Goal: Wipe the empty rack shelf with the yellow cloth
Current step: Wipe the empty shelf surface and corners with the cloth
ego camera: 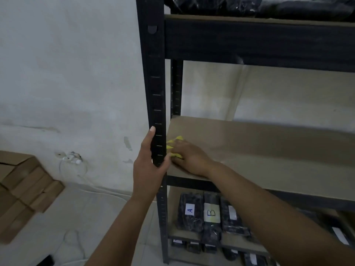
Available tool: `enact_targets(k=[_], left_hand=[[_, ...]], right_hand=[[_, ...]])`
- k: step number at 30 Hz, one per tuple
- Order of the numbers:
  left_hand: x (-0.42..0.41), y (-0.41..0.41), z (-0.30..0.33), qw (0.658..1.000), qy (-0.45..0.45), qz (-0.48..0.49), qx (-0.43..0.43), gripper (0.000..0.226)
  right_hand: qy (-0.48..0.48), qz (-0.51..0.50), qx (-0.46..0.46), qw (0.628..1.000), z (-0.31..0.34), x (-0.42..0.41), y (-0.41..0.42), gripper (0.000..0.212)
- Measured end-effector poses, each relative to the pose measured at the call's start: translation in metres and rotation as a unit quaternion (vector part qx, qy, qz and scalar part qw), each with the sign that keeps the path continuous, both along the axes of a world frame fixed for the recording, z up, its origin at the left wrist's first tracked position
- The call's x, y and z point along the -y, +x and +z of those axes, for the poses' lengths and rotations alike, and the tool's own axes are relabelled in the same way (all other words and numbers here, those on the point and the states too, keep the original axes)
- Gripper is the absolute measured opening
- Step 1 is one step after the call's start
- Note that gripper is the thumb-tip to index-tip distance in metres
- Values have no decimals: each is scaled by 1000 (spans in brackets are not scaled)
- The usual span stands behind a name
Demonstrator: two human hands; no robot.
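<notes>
Yellow cloth (175, 147) beside black rack post (156, 93)

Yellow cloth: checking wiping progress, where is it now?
The small yellow cloth lies under the right hand at the empty beige shelf's front-left corner, beside the black post.

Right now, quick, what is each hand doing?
Left hand: grips the black rack post.
Right hand: presses the yellow cloth onto the empty shelf; grip on it cannot be told.
</notes>
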State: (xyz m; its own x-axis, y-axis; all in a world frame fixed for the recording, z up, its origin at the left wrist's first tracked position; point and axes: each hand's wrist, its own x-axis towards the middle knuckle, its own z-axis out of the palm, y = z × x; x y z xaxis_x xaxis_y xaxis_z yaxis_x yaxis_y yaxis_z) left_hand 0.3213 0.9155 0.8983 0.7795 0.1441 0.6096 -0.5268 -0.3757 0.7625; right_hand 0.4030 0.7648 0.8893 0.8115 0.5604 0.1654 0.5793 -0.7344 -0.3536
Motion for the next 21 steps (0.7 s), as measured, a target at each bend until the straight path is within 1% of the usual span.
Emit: enact_targets(k=[4, 6, 7, 9, 11, 14, 17, 21], left_hand=[[-1, -2, 2, 1000, -3, -24, -5, 89], [-2, -3, 3, 1000, 2, -29, -9, 89], [-3, -3, 4, 999, 4, -30, -11, 90], [-4, -2, 5, 999, 7, -32, -13, 90], [-4, 0, 6, 999, 9, -31, -16, 90], [-5, 0, 6, 999, 8, -30, -16, 90], [-6, 1, 5, 999, 19, -31, -15, 89], [-6, -1, 5, 999, 15, -36, -24, 88]], right_hand=[[24, 38, -20, 999, 4, 30, -48, 36], [42, 49, -62, 996, 14, 44, -53, 31], [60, 37, -83, 994, 22, 46, -48, 28], [85, -20, -105, 991, 39, 40, -30, 24], [89, -48, -105, 989, 46, 17, -17, 22], [55, -8, -94, 994, 28, -12, -20, 21], [11, 11, -49, 999, 11, -5, -31, 31], [4, 42, -46, 998, 10, 10, -49, 34]])
